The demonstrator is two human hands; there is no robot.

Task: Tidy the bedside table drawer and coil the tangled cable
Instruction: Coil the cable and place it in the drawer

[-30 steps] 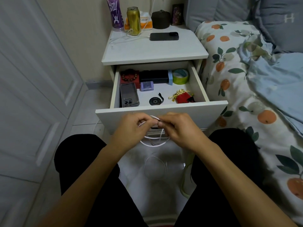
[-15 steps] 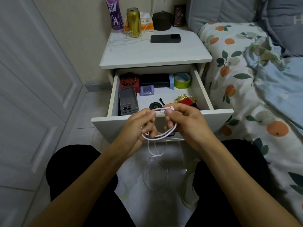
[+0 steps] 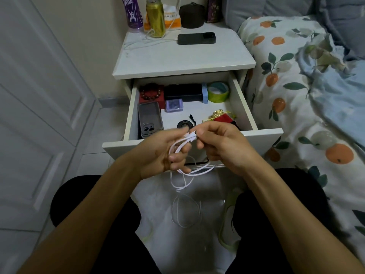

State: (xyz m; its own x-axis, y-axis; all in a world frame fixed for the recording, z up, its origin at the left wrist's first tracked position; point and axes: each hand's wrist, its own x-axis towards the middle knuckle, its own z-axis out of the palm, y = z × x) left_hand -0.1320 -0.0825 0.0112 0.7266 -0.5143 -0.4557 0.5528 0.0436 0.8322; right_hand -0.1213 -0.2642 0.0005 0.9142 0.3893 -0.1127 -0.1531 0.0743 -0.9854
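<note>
Both hands pinch the cable (image 3: 194, 171) — loops apparently round left hand (image 3: 158, 153)

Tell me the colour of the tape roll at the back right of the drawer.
Green tape roll, seen best in the head view.

purple bottle (image 3: 132, 12) top cropped, cable (image 3: 194, 171) partly behind fingers

White panelled door (image 3: 39, 119), floral-quilted bed (image 3: 296, 99).
</note>
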